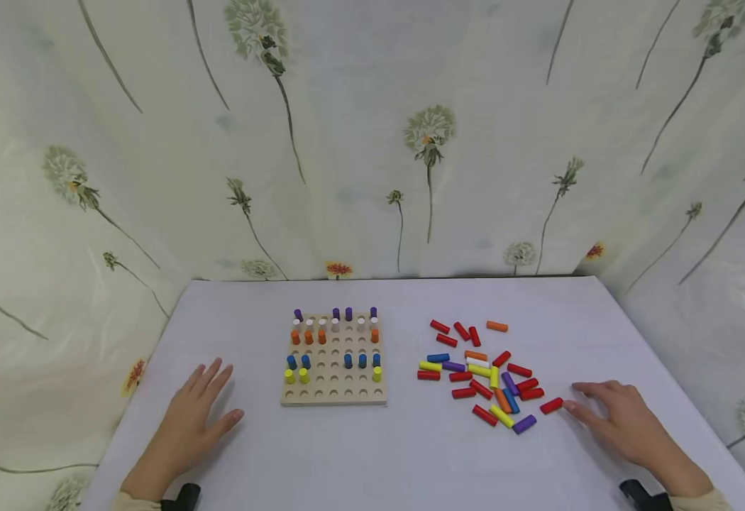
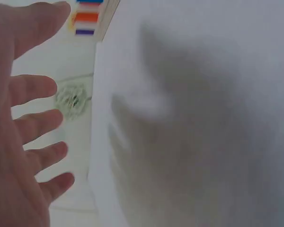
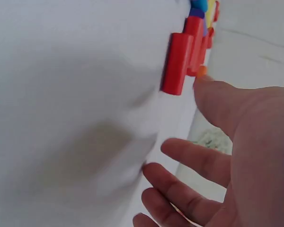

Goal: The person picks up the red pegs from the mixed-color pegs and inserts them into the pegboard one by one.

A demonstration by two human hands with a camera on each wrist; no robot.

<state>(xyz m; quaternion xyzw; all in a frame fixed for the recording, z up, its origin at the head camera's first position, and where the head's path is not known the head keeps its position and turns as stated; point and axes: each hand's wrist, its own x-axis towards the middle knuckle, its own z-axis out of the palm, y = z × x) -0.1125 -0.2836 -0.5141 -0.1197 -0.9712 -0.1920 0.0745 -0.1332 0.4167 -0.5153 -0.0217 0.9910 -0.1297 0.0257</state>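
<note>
My left hand (image 1: 186, 419) hovers over the table's left side, its fingers spread and nothing in it. To its right lies a wooden pegboard (image 1: 334, 399) with rows of purple, white, orange, blue and yellow pegs standing in its holes. At the right, my right hand (image 1: 631, 422) has its thumb tip beside a red peg (image 1: 552, 405) lying on its side. In the right wrist view that red peg (image 3: 177, 64) lies on the table, with the thumb and slightly bent fingers apart and nothing between them.
Loose pegs lie scattered right of the board, many red, with a yellow peg (image 1: 501, 416), a purple peg (image 1: 524, 424), an orange peg (image 1: 497, 326) and a white peg (image 1: 477, 362) among them. The white table (image 1: 360, 468) ends at a flower-printed curtain (image 1: 347, 177) behind.
</note>
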